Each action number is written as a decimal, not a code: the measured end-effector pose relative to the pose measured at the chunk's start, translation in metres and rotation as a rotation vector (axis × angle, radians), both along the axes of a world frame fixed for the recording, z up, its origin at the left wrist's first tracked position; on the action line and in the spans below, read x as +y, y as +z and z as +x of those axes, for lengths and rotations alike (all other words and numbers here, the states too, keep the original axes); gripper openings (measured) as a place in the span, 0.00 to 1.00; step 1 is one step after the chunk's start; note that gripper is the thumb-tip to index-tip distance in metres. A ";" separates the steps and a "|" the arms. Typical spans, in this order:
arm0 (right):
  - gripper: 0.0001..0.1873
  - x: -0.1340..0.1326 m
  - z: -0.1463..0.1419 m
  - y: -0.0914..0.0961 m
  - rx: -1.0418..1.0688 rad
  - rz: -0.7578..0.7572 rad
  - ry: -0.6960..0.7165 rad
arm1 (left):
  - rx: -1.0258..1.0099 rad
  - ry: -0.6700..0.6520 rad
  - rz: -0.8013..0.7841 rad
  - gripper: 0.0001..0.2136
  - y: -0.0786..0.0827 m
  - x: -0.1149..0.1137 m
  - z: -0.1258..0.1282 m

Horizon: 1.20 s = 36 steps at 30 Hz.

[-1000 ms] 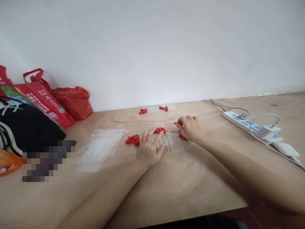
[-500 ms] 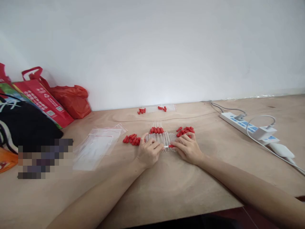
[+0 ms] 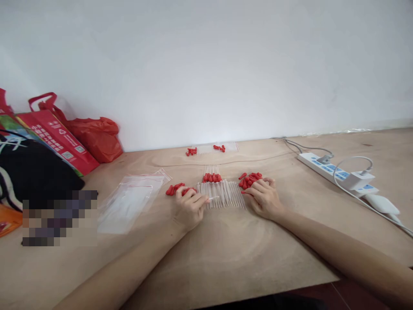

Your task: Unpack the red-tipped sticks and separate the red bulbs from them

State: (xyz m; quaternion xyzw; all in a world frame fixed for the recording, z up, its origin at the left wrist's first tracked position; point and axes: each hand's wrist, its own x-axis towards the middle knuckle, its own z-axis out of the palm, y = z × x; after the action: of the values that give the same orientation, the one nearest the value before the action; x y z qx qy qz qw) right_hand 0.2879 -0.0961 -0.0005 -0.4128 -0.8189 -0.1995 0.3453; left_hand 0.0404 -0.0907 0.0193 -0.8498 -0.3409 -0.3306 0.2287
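A row of thin clear tubes (image 3: 222, 193) lies on the wooden table (image 3: 226, 249) in front of me. Piles of small red caps sit to its left (image 3: 172, 188), behind it (image 3: 212, 177) and to its right (image 3: 250, 178). My left hand (image 3: 189, 206) is closed at the left end of the row and pinches a single clear tube that points right. My right hand (image 3: 265, 199) rests curled at the row's right end, fingertips at the right cap pile; whether it holds a cap is hidden.
Clear zip bags (image 3: 132, 199) lie to the left. Red bags (image 3: 93, 137) and a black bag (image 3: 29, 172) stand at the far left. A white power strip (image 3: 335, 173) with plugs and cables is on the right. More caps (image 3: 192, 150) and bags lie by the wall.
My hands came together over the tube row half a second ago, then parted. The left hand moved left with one tube in it. The right moved back to the right cap pile.
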 end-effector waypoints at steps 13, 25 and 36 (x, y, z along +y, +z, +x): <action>0.15 0.034 0.032 -0.002 0.371 -0.103 -0.376 | -0.143 -0.037 -0.174 0.18 -0.011 0.023 0.007; 0.15 0.043 0.051 -0.004 0.534 -0.235 -0.440 | -0.114 -0.104 -0.171 0.09 -0.013 0.030 0.027; 0.19 0.045 0.046 -0.006 0.411 -0.272 -0.474 | -0.050 -0.231 -0.319 0.09 -0.009 0.020 0.025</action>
State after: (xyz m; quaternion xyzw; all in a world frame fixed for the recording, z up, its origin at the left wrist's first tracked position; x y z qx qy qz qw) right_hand 0.3334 -0.0512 -0.0067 -0.6654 -0.6327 -0.0754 0.3890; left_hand 0.0649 -0.0703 0.0099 -0.9002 -0.2949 -0.3176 0.0433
